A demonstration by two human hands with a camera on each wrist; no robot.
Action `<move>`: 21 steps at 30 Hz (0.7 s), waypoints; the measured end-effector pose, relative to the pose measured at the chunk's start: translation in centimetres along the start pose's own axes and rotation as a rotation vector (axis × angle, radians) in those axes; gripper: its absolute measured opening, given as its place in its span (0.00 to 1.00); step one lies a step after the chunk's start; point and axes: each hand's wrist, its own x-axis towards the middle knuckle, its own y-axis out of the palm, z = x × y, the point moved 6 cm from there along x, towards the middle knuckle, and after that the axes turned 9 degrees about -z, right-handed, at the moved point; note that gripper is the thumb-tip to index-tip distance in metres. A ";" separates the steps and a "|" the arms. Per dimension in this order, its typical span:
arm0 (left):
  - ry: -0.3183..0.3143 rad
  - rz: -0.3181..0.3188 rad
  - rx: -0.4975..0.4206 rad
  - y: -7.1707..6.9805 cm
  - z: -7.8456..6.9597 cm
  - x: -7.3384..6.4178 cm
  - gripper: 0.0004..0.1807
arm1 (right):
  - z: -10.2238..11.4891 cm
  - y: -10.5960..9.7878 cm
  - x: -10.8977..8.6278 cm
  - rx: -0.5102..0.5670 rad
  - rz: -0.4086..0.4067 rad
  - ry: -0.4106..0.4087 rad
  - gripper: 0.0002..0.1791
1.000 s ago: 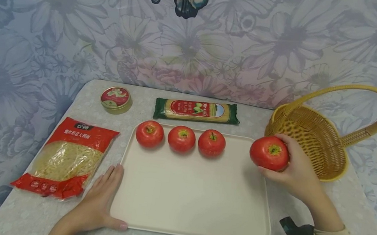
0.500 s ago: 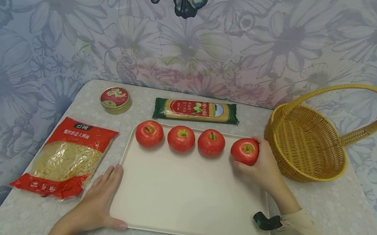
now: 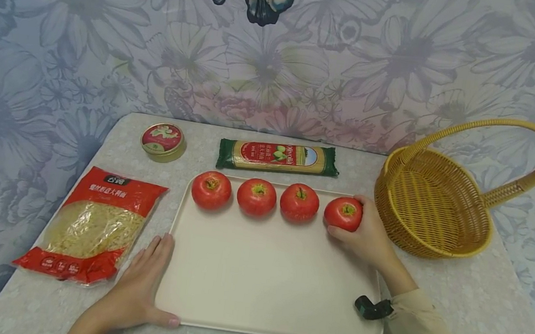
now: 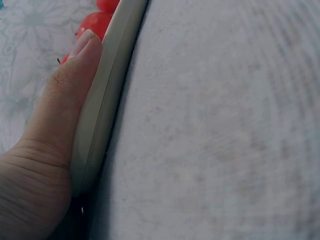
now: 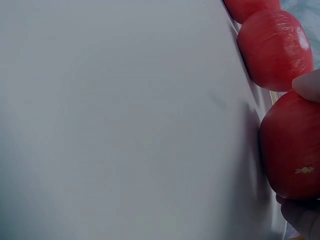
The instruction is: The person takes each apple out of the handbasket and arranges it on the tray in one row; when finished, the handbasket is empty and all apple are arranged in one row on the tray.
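Observation:
My right hand (image 3: 366, 235) grips a red apple (image 3: 342, 213) over the back right corner of the cream tray (image 3: 274, 279), fingers on its far side and thumb at its near side. In the right wrist view that apple (image 5: 292, 145) is low, close by the tray's rim, partly cut off by the frame. Three more red apples stand in a row along the tray's back: left (image 3: 211, 190), middle (image 3: 256, 197) and right (image 3: 299, 202). With fingers extended, my left hand (image 3: 140, 285) rests against the tray's left edge, its thumb (image 4: 65, 95) along the front rim.
A yellow wicker basket (image 3: 438, 205) with a tall handle stands right of the tray. Behind the tray lies a green-ended pasta packet (image 3: 278, 157). A round tin (image 3: 163, 142) sits at back left, and a red bag of pasta (image 3: 95, 224) lies left of the tray.
My right hand has carried the apple leftward from beside the basket to the tray's back right corner, beside the row. The left hand stays in place.

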 end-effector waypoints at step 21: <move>-0.014 0.001 0.000 0.3 0.4 0.2 0.86 | -0.9 0.8 0.7 0.056 0.040 0.022 0.62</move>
